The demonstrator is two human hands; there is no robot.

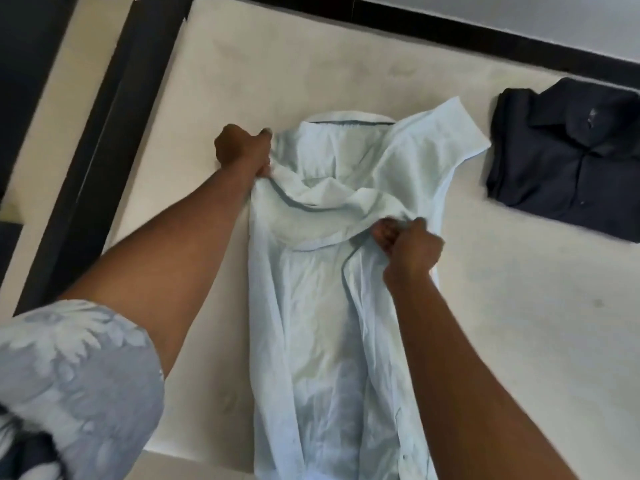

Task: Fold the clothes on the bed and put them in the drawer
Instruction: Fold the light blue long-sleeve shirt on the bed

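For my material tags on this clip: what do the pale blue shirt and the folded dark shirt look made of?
Pale blue shirt: thin woven cloth, perhaps cotton or a blend, matte; it wrinkles finely and drapes limp. Dark shirt: seemingly denser woven cloth, matte; it holds flat, crisp folds. The fibre cannot be told.

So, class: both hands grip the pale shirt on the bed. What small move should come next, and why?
Probably lay the gathered flap flat across the pale shirt: the left hand holds its shoulder, the right hand pinches a rumpled, half-turned fold.
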